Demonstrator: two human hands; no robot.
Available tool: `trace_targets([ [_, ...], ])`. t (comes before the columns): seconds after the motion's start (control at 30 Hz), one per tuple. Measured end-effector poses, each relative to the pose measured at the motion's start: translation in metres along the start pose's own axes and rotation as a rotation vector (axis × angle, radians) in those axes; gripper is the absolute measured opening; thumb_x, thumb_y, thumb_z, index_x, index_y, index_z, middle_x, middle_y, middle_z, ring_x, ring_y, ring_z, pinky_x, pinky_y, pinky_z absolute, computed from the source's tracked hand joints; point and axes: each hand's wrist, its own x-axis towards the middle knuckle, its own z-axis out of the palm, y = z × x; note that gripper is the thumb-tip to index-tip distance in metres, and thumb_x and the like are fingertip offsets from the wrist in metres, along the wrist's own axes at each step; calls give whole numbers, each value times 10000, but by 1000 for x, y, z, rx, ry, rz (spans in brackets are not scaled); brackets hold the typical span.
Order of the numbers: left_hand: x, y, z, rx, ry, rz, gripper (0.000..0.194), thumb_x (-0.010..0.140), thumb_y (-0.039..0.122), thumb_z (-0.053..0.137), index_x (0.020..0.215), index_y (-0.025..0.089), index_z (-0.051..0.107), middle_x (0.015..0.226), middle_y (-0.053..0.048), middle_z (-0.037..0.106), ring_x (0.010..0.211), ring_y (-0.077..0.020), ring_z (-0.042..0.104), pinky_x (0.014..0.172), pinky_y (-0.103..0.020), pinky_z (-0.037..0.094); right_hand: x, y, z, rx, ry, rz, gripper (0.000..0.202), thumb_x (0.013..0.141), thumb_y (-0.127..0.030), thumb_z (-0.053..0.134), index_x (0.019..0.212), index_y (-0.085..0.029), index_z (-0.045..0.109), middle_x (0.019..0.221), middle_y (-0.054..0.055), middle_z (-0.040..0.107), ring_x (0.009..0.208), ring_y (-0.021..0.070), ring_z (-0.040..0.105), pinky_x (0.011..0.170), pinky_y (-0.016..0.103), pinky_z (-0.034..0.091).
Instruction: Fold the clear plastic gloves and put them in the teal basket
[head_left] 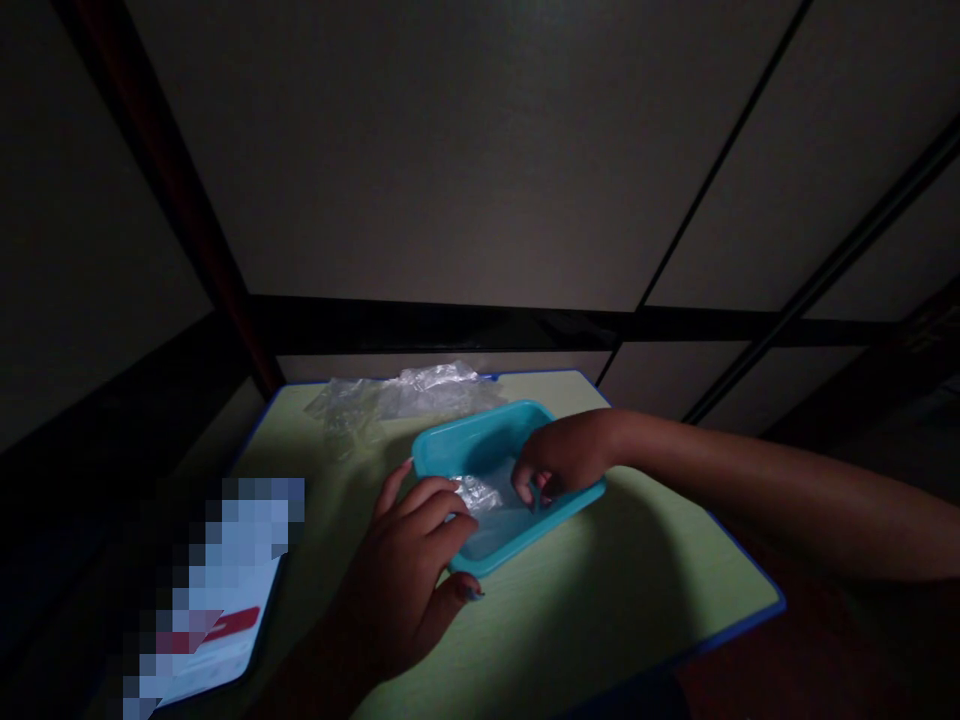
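A turquoise plastic tub point(517, 548) with raised walls sits at an angle on the table. My left hand point(409, 565) grips its left end, the fingers reaching over the rim and the thumb outside the near wall. A crinkled piece of clear plastic point(480, 492) lies on the tub's floor, by my left fingertips. From the right, my right hand point(566, 455) reaches over the rim into the tub. Its fingers are curled down together near the floor, and whatever they may hold cannot be made out.
Crumpled clear plastic bags point(427, 390) lie along the back of the pale green table point(600, 600), which has a blue edge. A lit phone point(225, 600), partly pixelated, is at the left. Behind the table stand dark cabinet panels point(450, 160).
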Motion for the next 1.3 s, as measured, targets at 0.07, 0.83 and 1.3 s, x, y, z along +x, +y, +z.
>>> trace_targets([
  [0.07, 0, 0, 0, -2, 2, 1, 418, 867, 485, 309, 879, 187, 602, 904, -70, 604, 970, -254, 508, 1032, -514, 178, 5, 0, 4, 5, -101, -17, 292, 694, -50, 573, 943, -157, 682, 777, 15, 650, 669, 132, 550, 584, 209, 356],
  [0.83, 1, 0, -1, 12, -19, 24, 316, 850, 385, 357, 917, 190, 596, 925, -70, 597, 989, -250, 500, 1035, -518, 168, 50, -15, 14, -413, 288, 100, 451, 693, -386, 659, 1049, -114, 612, 929, 124, 667, 830, 246, 614, 646, 283, 421],
  [1.3, 1, 5, -2, -37, 14, -23, 265, 821, 382, 410, 845, 194, 595, 887, -67, 596, 965, -246, 515, 1039, -513, 175, 56, -20, 20, -353, 223, 110, 472, 751, -322, 625, 1177, -143, 528, 995, 141, 656, 866, 268, 624, 640, 305, 451],
])
